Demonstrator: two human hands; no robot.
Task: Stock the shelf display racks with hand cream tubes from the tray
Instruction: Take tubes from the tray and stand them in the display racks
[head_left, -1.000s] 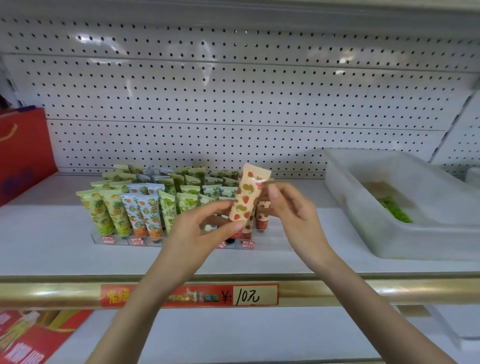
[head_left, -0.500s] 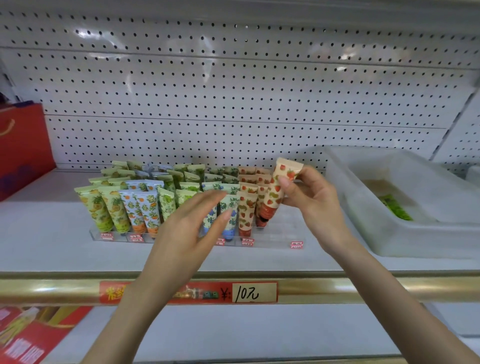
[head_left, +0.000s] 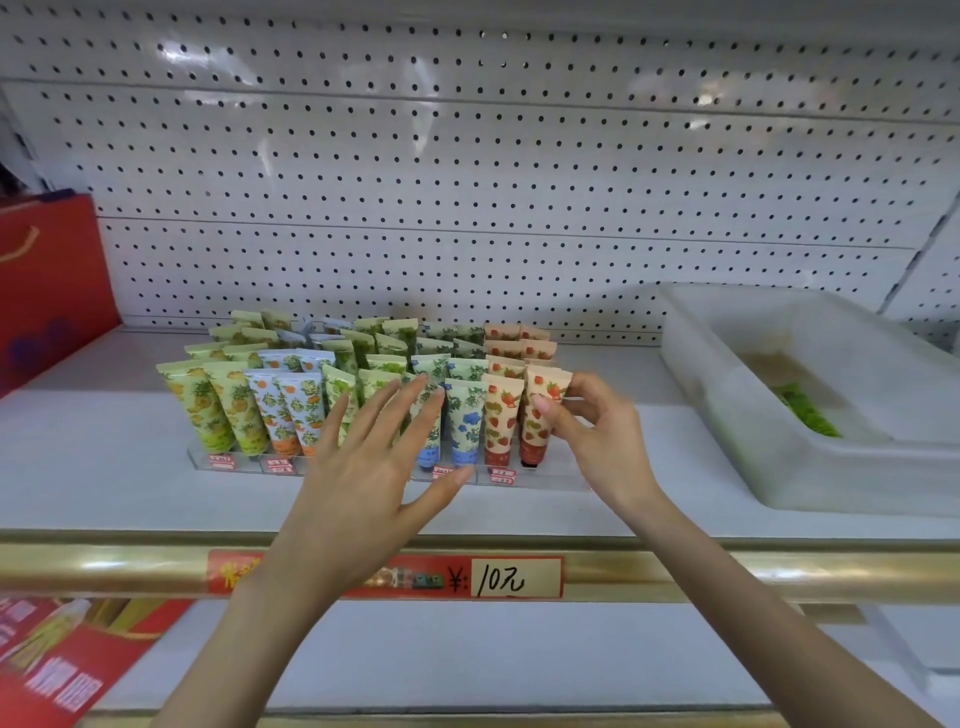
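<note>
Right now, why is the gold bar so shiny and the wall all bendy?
Head view: light glare streaks the gold bar and blotches the wall; the wide-angle lens bows straight lines near the edges.

Down goes the strawberry tube (head_left: 535, 436), out of the air and into the front right slot of the rack (head_left: 563, 482). The right hand (head_left: 597, 436) has followed it down, and the left hand (head_left: 363, 467) has let go, fingers spread.

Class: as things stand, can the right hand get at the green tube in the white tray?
Probably, once free: the right hand pinches a strawberry tube; the tray is open-topped, the green tube uncovered.
</note>
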